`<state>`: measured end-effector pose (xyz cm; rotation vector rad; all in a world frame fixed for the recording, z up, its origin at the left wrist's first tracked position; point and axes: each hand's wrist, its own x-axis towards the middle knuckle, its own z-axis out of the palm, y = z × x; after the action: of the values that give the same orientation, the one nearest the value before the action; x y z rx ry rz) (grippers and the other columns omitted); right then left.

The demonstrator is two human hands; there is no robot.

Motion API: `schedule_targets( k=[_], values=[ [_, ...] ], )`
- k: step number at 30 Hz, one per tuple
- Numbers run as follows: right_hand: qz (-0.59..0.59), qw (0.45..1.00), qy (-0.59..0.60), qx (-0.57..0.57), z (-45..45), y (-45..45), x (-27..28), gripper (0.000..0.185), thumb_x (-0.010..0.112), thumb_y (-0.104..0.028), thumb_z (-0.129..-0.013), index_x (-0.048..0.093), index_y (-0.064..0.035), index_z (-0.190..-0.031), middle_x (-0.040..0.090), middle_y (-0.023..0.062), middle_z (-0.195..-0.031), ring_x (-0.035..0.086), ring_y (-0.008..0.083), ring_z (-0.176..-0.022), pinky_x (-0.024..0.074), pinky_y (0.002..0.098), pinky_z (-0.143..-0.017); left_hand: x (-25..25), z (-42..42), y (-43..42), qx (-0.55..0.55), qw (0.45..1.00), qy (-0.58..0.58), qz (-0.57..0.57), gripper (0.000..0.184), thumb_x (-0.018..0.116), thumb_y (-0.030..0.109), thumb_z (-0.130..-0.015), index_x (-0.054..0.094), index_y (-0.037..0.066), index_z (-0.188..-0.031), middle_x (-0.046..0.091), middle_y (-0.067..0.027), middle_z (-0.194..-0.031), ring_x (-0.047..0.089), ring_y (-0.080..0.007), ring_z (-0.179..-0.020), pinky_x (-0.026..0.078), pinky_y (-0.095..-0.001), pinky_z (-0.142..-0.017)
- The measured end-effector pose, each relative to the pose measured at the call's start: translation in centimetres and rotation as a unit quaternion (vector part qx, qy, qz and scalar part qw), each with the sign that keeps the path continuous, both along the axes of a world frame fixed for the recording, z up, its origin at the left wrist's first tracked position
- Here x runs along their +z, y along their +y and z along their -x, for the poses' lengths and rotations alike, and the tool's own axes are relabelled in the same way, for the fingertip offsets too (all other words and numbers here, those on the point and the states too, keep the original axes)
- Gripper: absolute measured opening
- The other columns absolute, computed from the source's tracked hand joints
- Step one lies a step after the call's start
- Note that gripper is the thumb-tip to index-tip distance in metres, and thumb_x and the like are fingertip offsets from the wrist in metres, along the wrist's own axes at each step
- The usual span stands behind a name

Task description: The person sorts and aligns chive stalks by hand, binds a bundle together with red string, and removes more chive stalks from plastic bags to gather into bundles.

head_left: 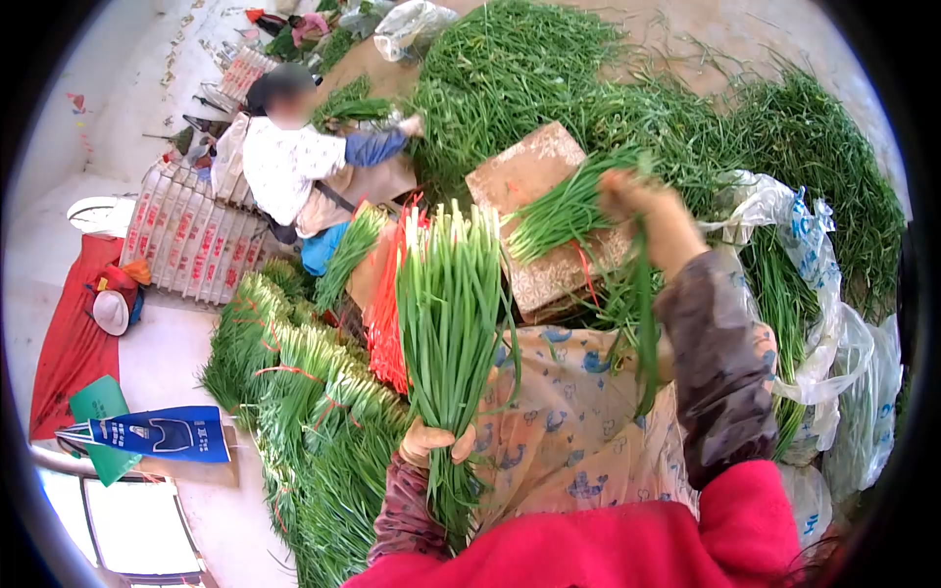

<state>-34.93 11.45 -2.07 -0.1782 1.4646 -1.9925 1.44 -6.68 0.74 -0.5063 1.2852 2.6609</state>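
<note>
My left hand (436, 443) is closed around the lower, leafy part of a thick bundle of garlic chives (451, 304), held upright with its pale stem ends up. My right hand (632, 196) is blurred by motion. It is curled over the leaf end of a smaller bunch of garlic chives (564, 208) on a patterned board (544, 279). Some loose chive leaves (644, 333) hang below that hand, seemingly from its grip. A hank of red ties (387, 323) hangs just left of the upright bundle. A patterned plastic apron (578, 421) covers my lap.
Tied chive bundles (294, 382) are stacked on the left. A large heap of loose chives (520, 78) spreads ahead and right, beside clear plastic bags (833, 333). Another person (294, 167) sits ahead left near stacked printed cartons (186, 235). A blue bag (162, 434) lies far left.
</note>
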Motion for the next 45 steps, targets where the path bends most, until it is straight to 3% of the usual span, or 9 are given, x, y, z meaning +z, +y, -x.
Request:
schedule_targets(
  k=[5,7,8,13,18,21,27,33,45],
  values=[
    [0.200,0.945,-0.238,0.105,-5.4,-9.2,-5.4,0.032,0.047,-0.026,-0.097,0.056,-0.0052,-0.120,0.065,0.0127,-0.109,0.061,0.0275,-0.105,0.0482,0.0460,-0.092,2.6,1.6,1.1,-0.037,0.980,-0.074,0.184,0.076,0.076,0.004,-0.071,0.039,0.000,-0.138,0.063,-0.0100,-0.087,0.060,-0.0184,-0.063,0.048,-0.0314,-0.052],
    [0.532,0.676,-0.466,0.205,-7.4,-10.4,-6.7,0.045,0.050,-0.034,-0.096,0.048,-0.0046,-0.130,0.062,0.0151,-0.118,0.056,0.0308,-0.114,0.0457,0.0484,-0.098,2.9,1.6,2.9,-0.023,0.968,-0.117,0.219,0.077,0.071,-0.004,-0.074,0.036,0.004,-0.142,0.063,-0.0060,-0.104,0.062,-0.0154,-0.084,0.052,-0.0301,-0.070],
    [0.533,0.660,-0.474,0.236,-8.4,-9.3,-7.1,0.050,0.051,-0.038,-0.095,0.046,-0.0061,-0.133,0.058,0.0168,-0.124,0.053,0.0332,-0.118,0.0443,0.0500,-0.100,1.9,1.1,3.7,-0.037,0.950,-0.132,0.279,0.077,0.068,-0.004,-0.076,0.033,0.005,-0.144,0.061,-0.0046,-0.112,0.060,-0.0138,-0.093,0.050,-0.0292,-0.080],
    [0.486,0.700,-0.450,0.269,-11.1,-3.5,-7.3,0.070,0.047,-0.062,-0.089,0.050,-0.0062,-0.132,0.061,0.0212,-0.119,0.055,0.0440,-0.113,0.0453,0.0571,-0.096,-1.2,-0.6,9.4,-0.120,0.877,-0.138,0.444,0.094,0.073,0.011,-0.074,0.017,0.001,-0.149,0.040,-0.0150,-0.142,0.039,-0.0217,-0.131,0.031,-0.0298,-0.107],
    [0.492,0.717,-0.431,0.242,-12.4,0.0,-9.9,0.069,0.035,-0.061,-0.095,0.057,-0.0031,-0.126,0.066,0.0091,-0.089,0.062,0.0280,-0.083,0.0506,0.0431,-0.084,-1.7,-0.6,10.0,-0.207,0.897,-0.137,0.365,0.100,0.074,0.013,-0.073,0.011,0.000,-0.150,0.026,-0.0219,-0.150,0.026,-0.0274,-0.140,0.025,-0.0316,-0.112],
    [0.519,0.722,-0.396,0.230,-12.2,1.0,-10.3,0.068,0.033,-0.059,-0.096,0.059,-0.0021,-0.123,0.066,0.0074,-0.087,0.062,0.0303,-0.085,0.0477,0.0484,-0.087,3.7,0.8,6.1,-0.359,0.755,-0.107,0.538,0.090,0.078,0.014,-0.072,0.029,0.005,-0.147,0.034,-0.0195,-0.149,0.034,-0.0307,-0.138,0.027,-0.0338,-0.112],
    [0.549,0.690,-0.403,0.244,-12.2,2.0,-7.8,0.069,0.033,-0.058,-0.097,0.057,0.0013,-0.121,0.065,0.0099,-0.085,0.062,0.0315,-0.082,0.0468,0.0513,-0.091,9.1,4.1,-0.5,-0.183,0.953,0.078,0.230,0.085,0.082,0.011,-0.067,0.042,0.010,-0.142,0.067,-0.0221,-0.106,0.067,-0.0196,-0.070,0.053,-0.0317,-0.067],
    [0.564,0.685,-0.386,0.253,-12.5,2.4,-7.4,0.073,0.032,-0.061,-0.096,0.056,0.0031,-0.122,0.063,0.0101,-0.083,0.059,0.0277,-0.078,0.0527,0.0439,-0.078,-5.8,13.5,5.3,-0.157,0.982,0.081,0.068,0.117,0.081,0.060,-0.061,0.021,0.012,-0.149,0.047,-0.0114,-0.134,0.050,-0.0202,-0.114,0.039,-0.0378,-0.100],
    [0.099,0.987,-0.026,0.123,-4.6,10.7,-6.9,0.085,0.031,-0.076,-0.087,0.053,-0.0083,-0.133,0.058,0.0069,-0.128,0.053,0.0207,-0.117,0.0382,0.0404,-0.100,-11.6,11.9,10.3,-0.324,0.940,-0.101,-0.037,0.112,0.080,0.067,-0.055,0.043,-0.001,-0.136,0.058,-0.0081,-0.124,0.054,-0.0168,-0.113,0.043,-0.0317,-0.098]
  ],
)
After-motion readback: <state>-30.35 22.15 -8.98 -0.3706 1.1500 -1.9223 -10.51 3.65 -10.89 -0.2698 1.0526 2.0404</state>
